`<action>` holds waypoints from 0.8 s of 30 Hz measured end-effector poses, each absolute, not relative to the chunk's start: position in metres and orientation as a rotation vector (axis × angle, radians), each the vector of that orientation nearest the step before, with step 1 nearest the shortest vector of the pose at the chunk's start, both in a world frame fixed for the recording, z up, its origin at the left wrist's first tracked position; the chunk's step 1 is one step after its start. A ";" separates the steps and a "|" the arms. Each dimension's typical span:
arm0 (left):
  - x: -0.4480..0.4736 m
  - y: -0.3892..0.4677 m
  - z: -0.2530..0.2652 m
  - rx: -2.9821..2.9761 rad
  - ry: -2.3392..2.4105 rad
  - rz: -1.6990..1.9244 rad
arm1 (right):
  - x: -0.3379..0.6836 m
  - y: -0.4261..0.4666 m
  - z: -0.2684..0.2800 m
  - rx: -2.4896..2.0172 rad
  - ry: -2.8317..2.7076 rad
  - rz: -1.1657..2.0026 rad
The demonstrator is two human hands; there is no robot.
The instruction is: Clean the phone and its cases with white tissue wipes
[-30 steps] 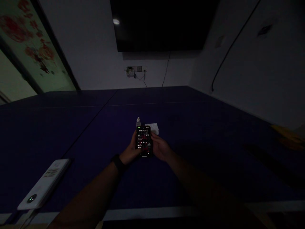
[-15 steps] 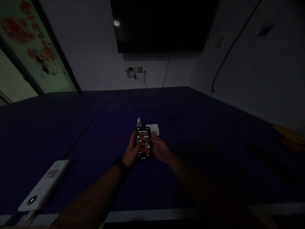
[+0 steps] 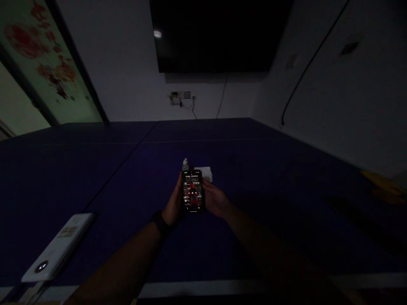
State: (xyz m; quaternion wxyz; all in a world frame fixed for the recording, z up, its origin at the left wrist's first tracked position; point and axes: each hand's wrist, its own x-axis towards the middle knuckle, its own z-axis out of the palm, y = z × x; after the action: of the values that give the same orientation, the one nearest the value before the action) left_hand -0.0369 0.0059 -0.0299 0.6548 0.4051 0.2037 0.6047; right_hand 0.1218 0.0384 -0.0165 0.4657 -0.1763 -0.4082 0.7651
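A lit smartphone (image 3: 192, 191) is held upright above the blue table, its screen facing me and showing a clock and a media player. My left hand (image 3: 173, 203) wraps its left edge; a dark watch sits on that wrist. Along the other edge, my right hand (image 3: 216, 199) grips the phone with its fingers partly behind it. Just beyond the phone stand a small bottle (image 3: 185, 164) with a white cap and a white paper or tissue (image 3: 206, 173), both partly hidden by it.
A white power bank (image 3: 59, 248) with a cable lies near the front left edge of the dark blue table (image 3: 127, 190). Something yellow (image 3: 381, 183) lies at the right. A wall-mounted television (image 3: 219, 38) hangs above sockets (image 3: 182, 96) with cords. The room is dim.
My left thumb has moved off the screen to the phone's edge. The clock on the screen went from 17:49 to 17:50. The view has shifted slightly.
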 end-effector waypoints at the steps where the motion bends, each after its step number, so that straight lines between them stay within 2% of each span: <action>1: -0.037 0.006 -0.031 0.925 0.468 1.373 | 0.122 0.039 -0.017 -0.434 -1.004 1.879; 24: -0.038 0.009 -0.031 0.932 0.496 1.356 | 0.121 0.040 -0.016 -0.448 -1.031 1.900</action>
State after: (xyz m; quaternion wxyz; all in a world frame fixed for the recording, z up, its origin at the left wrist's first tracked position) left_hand -0.0385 0.0094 -0.0314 0.6529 0.4107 0.2186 0.5976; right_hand 0.1208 0.0404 -0.0161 0.4502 -0.1810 -0.4171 0.7685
